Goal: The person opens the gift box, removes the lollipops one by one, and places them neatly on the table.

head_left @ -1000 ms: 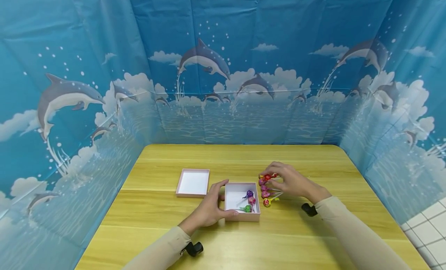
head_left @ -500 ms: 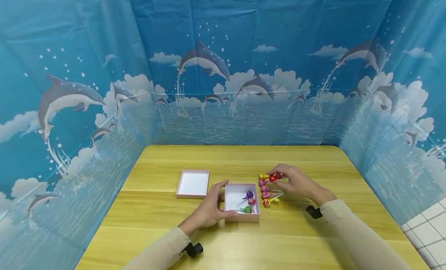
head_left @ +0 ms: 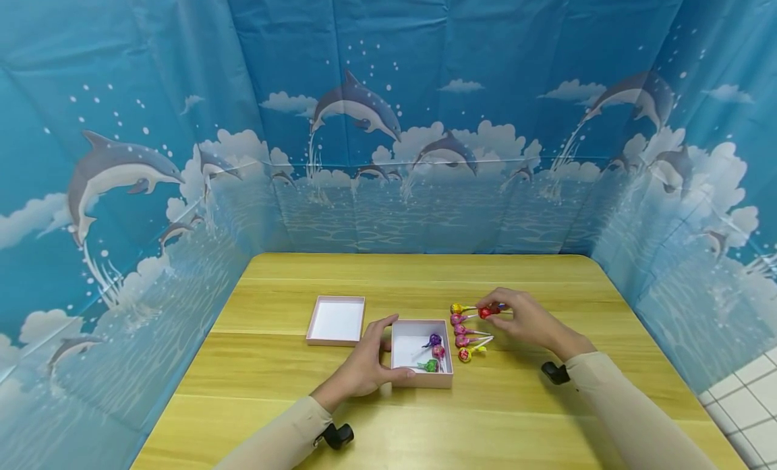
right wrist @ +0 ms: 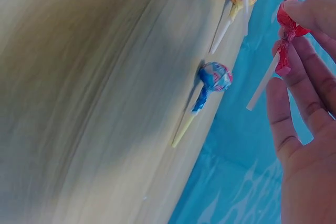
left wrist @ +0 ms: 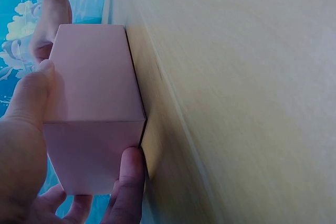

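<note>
My left hand (head_left: 362,365) grips the pink box (head_left: 421,382) at its left side, thumb at the near wall and fingers round the far corner. Purple (head_left: 434,339), pink (head_left: 438,350) and green (head_left: 429,365) lollipops lie inside the white-lined box. A red-wrapped lollipop (right wrist: 286,35) is pinched between the thumb and fingertips of my right hand (head_left: 531,325), its white stick pointing down in the right wrist view. Below that hand a blue lollipop (right wrist: 214,77) lies on the table, mostly hidden in the head view. Beside the box, pink (head_left: 461,340) and yellow (head_left: 465,355) lollipops form a column.
The shallow lid (head_left: 336,319), white inside, lies left of the box. Another yellow lollipop (head_left: 458,309) tops the column on the wooden table (head_left: 273,382). Blue dolphin-print curtain (head_left: 388,207) surrounds the table's back and sides.
My right hand has drawn the red lollipop to the right, away from the column, uncovering the yellow one at its top. The left hand and box have stayed in place.
</note>
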Demonstrator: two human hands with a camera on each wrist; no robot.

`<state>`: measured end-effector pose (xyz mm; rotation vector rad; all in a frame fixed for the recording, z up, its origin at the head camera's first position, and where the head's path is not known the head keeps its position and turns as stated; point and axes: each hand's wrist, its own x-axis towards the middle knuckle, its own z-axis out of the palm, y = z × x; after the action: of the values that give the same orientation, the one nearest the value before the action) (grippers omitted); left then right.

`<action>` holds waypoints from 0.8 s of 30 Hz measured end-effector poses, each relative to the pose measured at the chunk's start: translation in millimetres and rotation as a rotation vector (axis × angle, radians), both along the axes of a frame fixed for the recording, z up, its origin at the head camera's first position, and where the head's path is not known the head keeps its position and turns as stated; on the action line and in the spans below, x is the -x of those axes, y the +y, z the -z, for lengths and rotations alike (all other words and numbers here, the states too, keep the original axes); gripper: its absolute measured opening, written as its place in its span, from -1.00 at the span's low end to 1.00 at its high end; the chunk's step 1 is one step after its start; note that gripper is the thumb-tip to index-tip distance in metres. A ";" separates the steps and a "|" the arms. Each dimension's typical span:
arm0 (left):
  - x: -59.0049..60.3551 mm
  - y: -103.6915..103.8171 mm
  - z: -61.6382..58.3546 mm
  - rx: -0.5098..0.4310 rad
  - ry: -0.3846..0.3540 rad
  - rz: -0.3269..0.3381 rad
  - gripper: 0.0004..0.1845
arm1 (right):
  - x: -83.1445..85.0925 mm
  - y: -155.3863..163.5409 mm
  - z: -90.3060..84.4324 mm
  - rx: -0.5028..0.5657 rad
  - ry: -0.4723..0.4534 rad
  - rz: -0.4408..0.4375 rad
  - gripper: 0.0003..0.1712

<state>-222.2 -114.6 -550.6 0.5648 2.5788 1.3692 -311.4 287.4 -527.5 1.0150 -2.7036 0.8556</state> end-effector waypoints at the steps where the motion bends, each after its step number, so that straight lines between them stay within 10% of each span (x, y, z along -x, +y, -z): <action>1: 0.1 0.0 0.2 0.001 0.000 -0.001 0.23 | 0.2 1.4 0.7 0.000 0.001 0.003 -0.62; 24: -0.6 0.4 -0.4 0.011 0.011 -0.004 0.21 | 6.1 24.5 17.0 -0.014 -0.064 0.096 -0.64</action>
<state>-221.6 -114.1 -550.2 0.5675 2.5955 1.3556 -317.5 311.8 -544.5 0.8672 -2.7892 0.8671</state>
